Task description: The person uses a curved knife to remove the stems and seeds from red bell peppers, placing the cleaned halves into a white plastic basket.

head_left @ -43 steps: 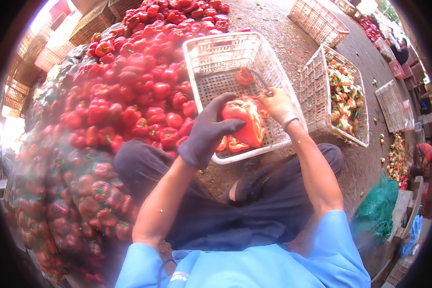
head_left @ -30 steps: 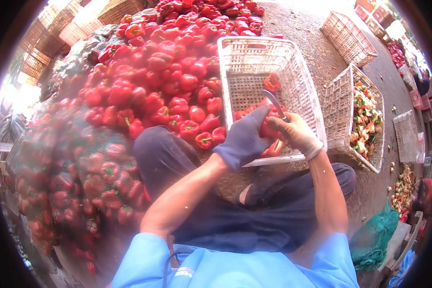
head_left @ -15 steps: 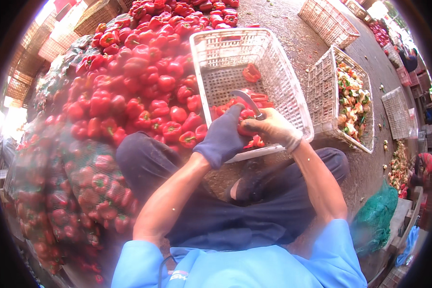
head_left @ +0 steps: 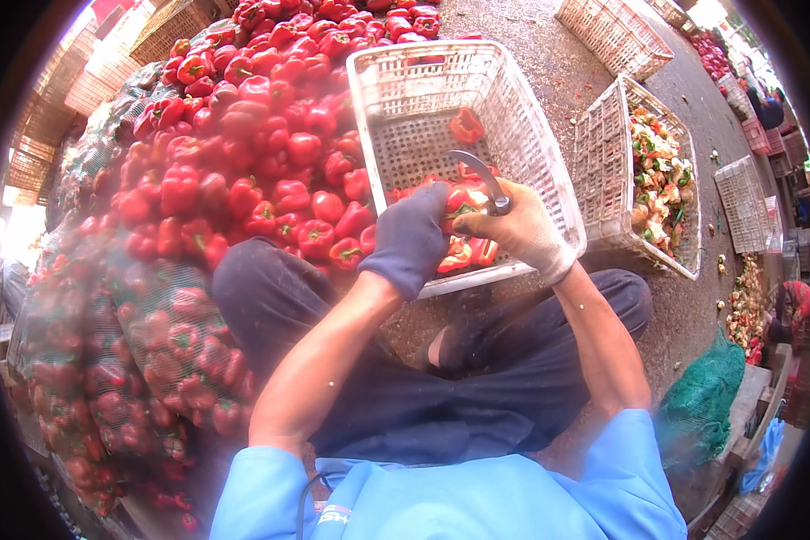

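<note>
My left hand (head_left: 409,241), in a dark blue glove, is closed around a red bell pepper (head_left: 457,202) over the near end of a white plastic crate (head_left: 533,148). Part of the pepper's pale inside shows between my hands. My right hand (head_left: 520,232), in a pale yellowish glove, grips a small curved knife (head_left: 483,174), its blade pointing up and to the left. The right fingers also touch the pepper. Inside the crate lie cut red pepper pieces, including a pepper half (head_left: 466,124) farther back; my hands hide some of the others.
A large heap of red peppers (head_left: 288,144) lies to the left. Full mesh sacks (head_left: 184,360) sit nearer on that side. On the right stands a crate (head_left: 603,184) of pepper cores and trimmings (head_left: 661,180). A green net sack (head_left: 704,400) lies at lower right.
Both hands have shifted slightly, and the knife has moved a little to the right with its blade turned. More of the pepper's pale inside shows now.
</note>
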The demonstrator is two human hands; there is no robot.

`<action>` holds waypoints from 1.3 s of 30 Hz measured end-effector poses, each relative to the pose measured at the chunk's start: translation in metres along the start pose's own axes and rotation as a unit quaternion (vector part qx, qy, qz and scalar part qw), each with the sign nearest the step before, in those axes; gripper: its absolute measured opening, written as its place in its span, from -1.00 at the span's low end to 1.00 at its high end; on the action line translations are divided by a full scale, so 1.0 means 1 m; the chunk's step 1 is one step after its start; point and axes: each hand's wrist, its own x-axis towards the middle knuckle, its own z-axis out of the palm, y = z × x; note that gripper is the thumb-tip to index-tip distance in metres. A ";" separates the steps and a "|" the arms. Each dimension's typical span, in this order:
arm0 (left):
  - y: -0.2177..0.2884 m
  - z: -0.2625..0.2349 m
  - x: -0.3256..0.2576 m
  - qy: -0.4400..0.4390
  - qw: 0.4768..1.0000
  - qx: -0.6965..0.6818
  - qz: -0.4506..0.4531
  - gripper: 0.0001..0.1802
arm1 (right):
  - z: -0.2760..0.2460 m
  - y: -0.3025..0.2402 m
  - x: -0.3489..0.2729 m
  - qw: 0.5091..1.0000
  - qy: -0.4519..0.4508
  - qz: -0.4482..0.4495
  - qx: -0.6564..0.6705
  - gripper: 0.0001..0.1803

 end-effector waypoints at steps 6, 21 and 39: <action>-0.008 0.005 0.002 0.015 0.997 0.075 0.028 -0.83 | -0.006 -0.014 -0.005 0.968 -0.025 0.193 0.157 -0.69; -0.006 0.018 0.000 -0.079 0.929 -0.182 -0.311 -0.60 | 0.014 0.036 0.001 0.916 0.047 0.225 0.328 -0.66; -0.003 0.015 0.003 -0.136 0.669 -0.619 -0.389 -0.58 | -0.001 -0.008 -0.011 0.966 0.165 0.146 0.134 -0.49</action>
